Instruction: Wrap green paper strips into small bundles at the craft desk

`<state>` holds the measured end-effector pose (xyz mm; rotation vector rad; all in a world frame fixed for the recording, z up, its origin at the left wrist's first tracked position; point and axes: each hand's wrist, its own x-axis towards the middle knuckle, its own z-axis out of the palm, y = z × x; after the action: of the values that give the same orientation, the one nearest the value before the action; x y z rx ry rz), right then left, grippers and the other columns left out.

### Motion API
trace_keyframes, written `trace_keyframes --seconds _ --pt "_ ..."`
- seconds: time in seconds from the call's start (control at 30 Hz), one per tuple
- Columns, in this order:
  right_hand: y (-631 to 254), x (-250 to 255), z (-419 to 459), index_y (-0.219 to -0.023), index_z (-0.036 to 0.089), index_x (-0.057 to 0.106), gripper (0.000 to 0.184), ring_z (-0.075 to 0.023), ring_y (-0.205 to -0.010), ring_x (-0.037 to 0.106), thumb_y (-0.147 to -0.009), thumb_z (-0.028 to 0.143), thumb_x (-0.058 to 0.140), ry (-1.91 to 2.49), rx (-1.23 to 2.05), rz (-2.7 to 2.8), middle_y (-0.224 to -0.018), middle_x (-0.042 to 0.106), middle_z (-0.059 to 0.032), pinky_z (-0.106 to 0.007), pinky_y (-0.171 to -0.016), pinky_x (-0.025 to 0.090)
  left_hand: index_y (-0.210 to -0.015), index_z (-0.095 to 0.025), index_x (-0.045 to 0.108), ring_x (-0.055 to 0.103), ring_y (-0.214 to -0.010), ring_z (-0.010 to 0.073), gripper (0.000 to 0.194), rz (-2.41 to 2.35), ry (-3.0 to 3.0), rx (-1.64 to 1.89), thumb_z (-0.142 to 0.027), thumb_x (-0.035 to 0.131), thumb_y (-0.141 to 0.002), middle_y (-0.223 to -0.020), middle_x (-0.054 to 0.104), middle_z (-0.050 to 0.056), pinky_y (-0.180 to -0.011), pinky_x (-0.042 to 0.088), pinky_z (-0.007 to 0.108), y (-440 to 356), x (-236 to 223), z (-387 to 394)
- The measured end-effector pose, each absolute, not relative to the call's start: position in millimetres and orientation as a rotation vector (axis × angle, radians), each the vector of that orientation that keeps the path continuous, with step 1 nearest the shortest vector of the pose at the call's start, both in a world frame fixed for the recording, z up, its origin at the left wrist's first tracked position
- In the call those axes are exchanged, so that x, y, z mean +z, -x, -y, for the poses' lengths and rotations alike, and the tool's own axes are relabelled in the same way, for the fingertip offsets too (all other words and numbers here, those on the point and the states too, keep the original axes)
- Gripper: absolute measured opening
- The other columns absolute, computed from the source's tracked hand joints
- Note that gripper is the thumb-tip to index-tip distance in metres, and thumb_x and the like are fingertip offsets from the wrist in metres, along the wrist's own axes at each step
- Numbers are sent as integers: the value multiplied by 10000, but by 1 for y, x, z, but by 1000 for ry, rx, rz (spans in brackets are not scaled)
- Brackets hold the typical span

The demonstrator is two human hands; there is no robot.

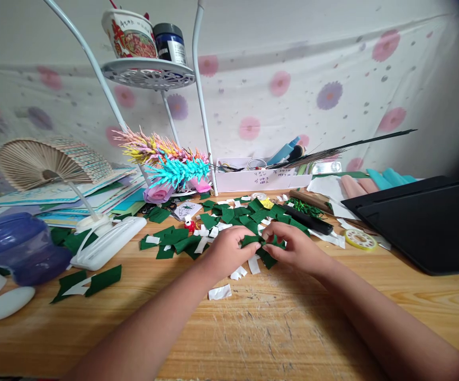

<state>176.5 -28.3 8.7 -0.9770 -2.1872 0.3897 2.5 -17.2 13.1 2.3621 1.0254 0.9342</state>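
I watch both hands meet at the near edge of the pile (237, 214) of green scraps on the bench (237, 338). The left hand (229, 251) is clamped on a green piece (252, 241), its thumb and fingers pinching one end. The right hand (295, 246) pinches the same piece from its other side, so the piece spans the small gap between the two, right in front of the pile. My view is from above and behind, and I cannot tell whether the piece touches the bench.

White bits are mixed through the pile, and one white scrap (220, 291) lies nearer to me than the pile does. A red figure (189, 226) stands at the pile's left part. At the pile's right side I see a black tool (311, 219), then a yellow tape roll (360, 239), and farther right a large black case (420, 227).

Left of the pile is a white lamp (110, 243), with a purple tub (18, 246) beyond it. Behind the pile sits a white box (253, 181); behind it to the left, a blue spray (179, 172) leans by a stand (147, 74) carrying a bowl (129, 37) and a jar (169, 45).
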Motion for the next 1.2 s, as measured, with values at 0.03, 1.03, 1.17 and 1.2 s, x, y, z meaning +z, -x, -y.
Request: trace_keyframes --seconds 0.03,1.03,1.17,1.2 --pt "-177 8 28 -761 178 484 78 -120 -678 474 -701 132 505 973 403 2189 -743 534 -9 -233 -614 383 -589 -150 509 450 -593 91 120 -1020 -2354 942 -191 498 -702 -596 480 -33 -540 332 197 -3 13 18" --pt "-180 12 28 -702 186 486 153 -171 -704 483 -760 326 506 974 22 2280 -712 549 -51 -282 -622 384 -750 -151 585 491 -700 132 118 -979 -2159 953 -204 488 -706 -747 566 17 -626 381 236 -7 12 21" --pt "-180 14 30 -688 181 491 221 -177 -715 489 -717 393 546 945 66 2304 -725 554 -56 -286 -638 382 -672 -140 572 471 -650 121 137 -1001 -2112 912 -213 468 -724 -685 543 11 -586 370 225 -7 11 21" --pt "-180 15 31 -690 179 490 226 -176 -717 491 -709 395 554 935 106 2297 -729 554 -54 -284 -644 381 -656 -137 564 465 -635 118 144 -1011 -2092 903 -223 471 -724 -668 535 8 -570 366 221 -7 11 21"
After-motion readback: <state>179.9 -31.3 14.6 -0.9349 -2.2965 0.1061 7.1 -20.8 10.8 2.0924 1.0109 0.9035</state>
